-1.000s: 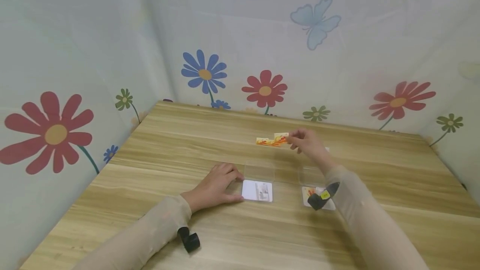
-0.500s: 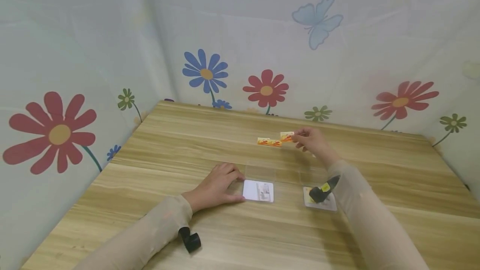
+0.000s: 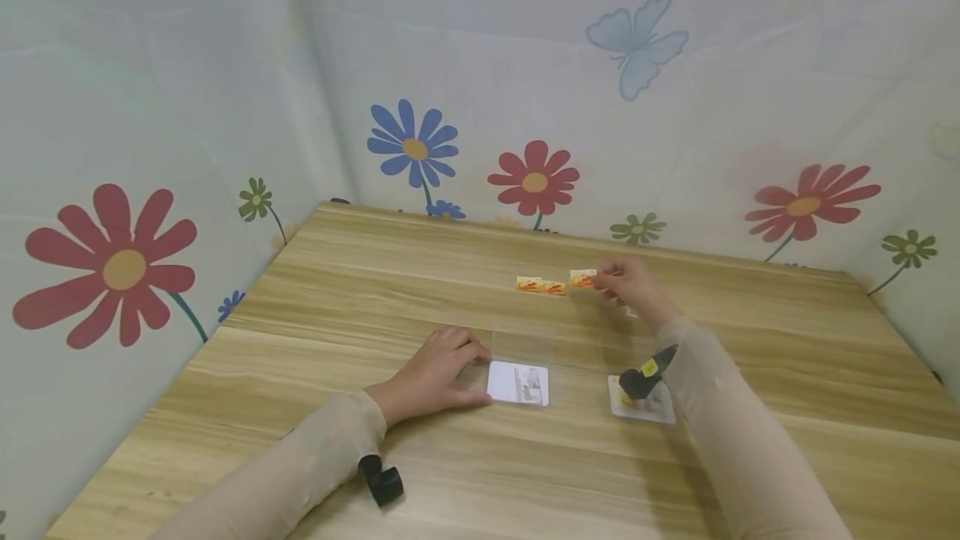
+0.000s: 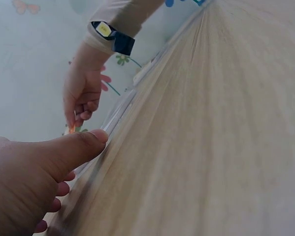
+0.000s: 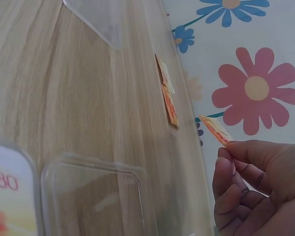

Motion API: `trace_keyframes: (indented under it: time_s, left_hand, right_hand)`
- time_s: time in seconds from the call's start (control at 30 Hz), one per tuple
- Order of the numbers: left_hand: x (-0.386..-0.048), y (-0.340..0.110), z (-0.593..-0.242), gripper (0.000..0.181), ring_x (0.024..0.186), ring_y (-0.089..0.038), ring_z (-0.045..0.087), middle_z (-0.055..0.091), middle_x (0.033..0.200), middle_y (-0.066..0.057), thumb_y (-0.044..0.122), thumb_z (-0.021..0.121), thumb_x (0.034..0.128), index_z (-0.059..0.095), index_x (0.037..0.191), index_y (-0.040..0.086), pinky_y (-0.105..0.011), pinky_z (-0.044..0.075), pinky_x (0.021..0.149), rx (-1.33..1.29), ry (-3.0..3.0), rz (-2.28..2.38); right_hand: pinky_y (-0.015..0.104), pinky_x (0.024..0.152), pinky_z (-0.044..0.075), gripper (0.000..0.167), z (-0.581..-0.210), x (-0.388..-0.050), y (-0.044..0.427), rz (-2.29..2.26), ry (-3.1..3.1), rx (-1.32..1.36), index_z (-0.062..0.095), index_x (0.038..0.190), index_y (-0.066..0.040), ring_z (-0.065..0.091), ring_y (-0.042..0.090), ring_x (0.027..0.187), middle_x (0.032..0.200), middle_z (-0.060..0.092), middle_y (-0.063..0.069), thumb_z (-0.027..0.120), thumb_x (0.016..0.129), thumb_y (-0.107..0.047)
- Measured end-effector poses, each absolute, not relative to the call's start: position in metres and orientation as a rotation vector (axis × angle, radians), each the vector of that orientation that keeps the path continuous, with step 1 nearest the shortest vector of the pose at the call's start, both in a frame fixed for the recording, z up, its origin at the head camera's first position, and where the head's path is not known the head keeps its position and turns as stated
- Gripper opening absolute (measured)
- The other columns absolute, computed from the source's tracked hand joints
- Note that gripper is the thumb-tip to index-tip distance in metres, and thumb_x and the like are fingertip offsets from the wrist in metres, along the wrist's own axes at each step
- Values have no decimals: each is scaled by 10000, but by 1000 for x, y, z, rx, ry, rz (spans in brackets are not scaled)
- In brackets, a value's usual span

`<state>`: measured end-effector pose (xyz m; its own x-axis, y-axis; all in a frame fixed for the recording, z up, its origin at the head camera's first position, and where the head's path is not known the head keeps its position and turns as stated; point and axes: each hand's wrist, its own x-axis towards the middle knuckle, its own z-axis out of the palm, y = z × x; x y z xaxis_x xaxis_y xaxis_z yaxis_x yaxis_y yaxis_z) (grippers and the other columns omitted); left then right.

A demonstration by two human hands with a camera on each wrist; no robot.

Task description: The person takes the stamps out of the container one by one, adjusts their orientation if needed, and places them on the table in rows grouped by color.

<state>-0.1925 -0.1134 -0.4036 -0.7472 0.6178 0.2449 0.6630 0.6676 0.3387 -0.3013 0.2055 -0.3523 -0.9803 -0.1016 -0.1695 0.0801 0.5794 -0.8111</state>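
Note:
In the head view my right hand (image 3: 633,288) pinches a small yellow-and-orange printed card (image 3: 582,278) by its right end, thumb against fingertips, raised above the table's far part. Two similar cards (image 3: 542,286) lie overlapping end to end just left of it. My left hand (image 3: 435,373) rests on the table, thumb and index tip touching the left edge of a clear plastic case (image 3: 500,382). That case's lid is folded back, and a white card with a grey picture lies inside. Another open clear case (image 3: 651,411) sits below my right wrist, partly hidden by the wrist camera.
The right wrist view shows the right case's clear lid (image 5: 137,173) flat on the wood and a printed card (image 5: 9,191) marked 80 beside it. A small white piece (image 3: 633,312) lies beneath my right hand. Flower-printed cloth (image 3: 465,40) hangs behind the table.
My right hand has carried the pinched card to the right, away from the two cards on the table, opening a gap. My left hand stays at its case.

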Motion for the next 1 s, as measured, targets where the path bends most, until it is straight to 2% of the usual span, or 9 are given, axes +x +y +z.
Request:
trace_keyframes:
  time_s: [0.17,0.3,0.57,1.0]
  left_hand:
    - [-192,-114,-402,473,1095,-179,504,580,1065,24,464,759,769,646,1115,163,-411,368,1020,-1066,-2774,-632]
    - [-191,-114,-402,473,1094,-176,501,578,1065,24,465,757,772,644,1119,165,-411,367,1021,-1064,-2779,-627]
    - [-191,-114,-402,480,1092,-171,493,572,1069,28,474,754,773,643,1124,165,-401,371,1011,-1065,-2788,-634]
    - [-191,-114,-401,483,1095,-179,493,573,1074,24,474,755,773,643,1129,167,-402,375,1010,-1050,-2806,-644]
  right_hand:
    - [240,618,464,188,-354,-303,207,-1296,2639,-30,584,1016,28,635,153,788,1067,683,191,573,940,-144]
    - [259,644,464,202,-355,-303,207,-1256,2655,-28,592,1019,32,625,164,798,980,680,129,577,939,-153]
    - [236,613,443,185,-359,-305,206,-1221,2675,30,599,989,40,546,88,671,773,625,11,604,911,-128]
    - [218,648,431,212,-367,-310,205,-1152,2716,-4,631,973,45,556,98,654,682,634,-1,628,887,-149]
